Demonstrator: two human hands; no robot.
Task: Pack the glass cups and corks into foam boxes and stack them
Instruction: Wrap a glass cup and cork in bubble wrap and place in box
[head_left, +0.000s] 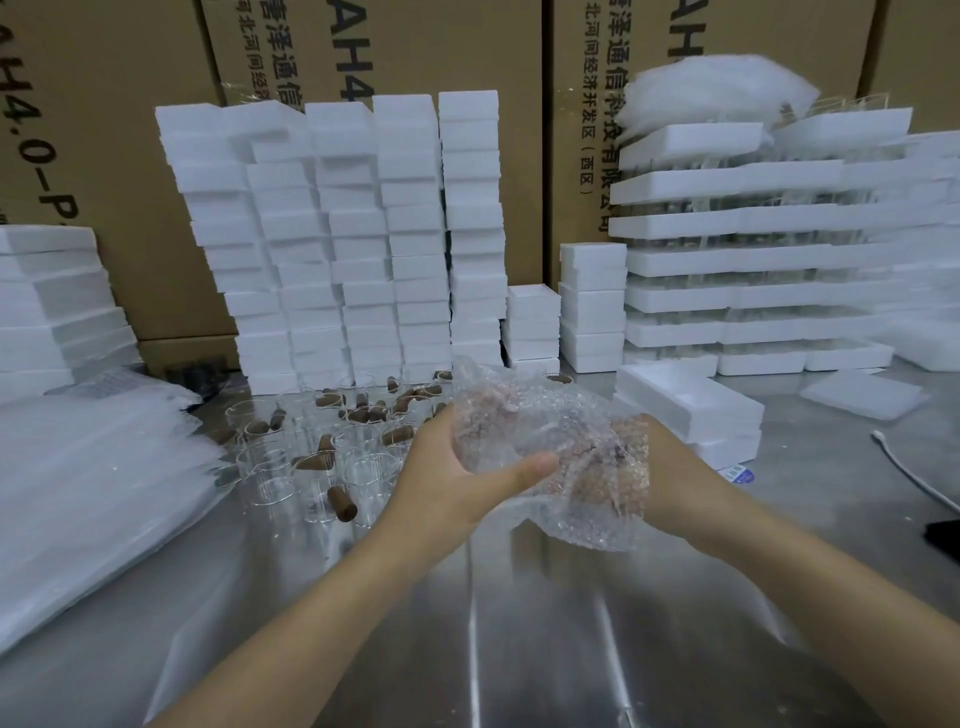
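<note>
A: Now, left hand (457, 483) status?

B: Cupped under a crumpled bubble wrap sheet (561, 415). The thumb is pressed across the sheet's lower edge and the fingers are curled behind it.

A: Right hand (667, 467)?

B: Grips the same sheet from the opposite side. Its fingers show only dimly through the film.

A: Task items?

B: Glass cups (270, 467) stand grouped on the steel table (519, 649), left of the hands, with corks (343, 506) scattered among them. Foam boxes (363, 234) are stacked behind. One open foam box (654, 384) sits just right of the wrap.
</note>
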